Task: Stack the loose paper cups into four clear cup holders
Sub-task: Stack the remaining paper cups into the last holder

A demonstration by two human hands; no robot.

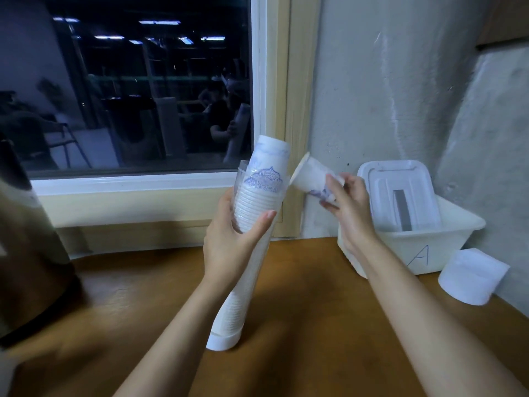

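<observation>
The cup holder [252, 270] (clasped by the left grip [234, 242]) could be tipped — were the cup [310, 179] pinched by the right grip [349, 207] jammed askew.

Left hand [232, 239], right hand [350, 209]: curled grips.

At 11 o'clock from my position: a large dark glass window pane [128, 90], set in a white painted frame [137, 183]. The pane reflects rows of strip ceiling lights [159, 22] and dim furniture. At 12 o'clock: a cream wooden jamb [297, 110], upright beside the frame. At 1 to 3 o'clock: a rough grey-white plastered wall [386, 81]. At 6 o'clock: a brown wooden tabletop [300, 296], running back to the wall. Lighting is dim; soft shadows lie across the tabletop.
</observation>
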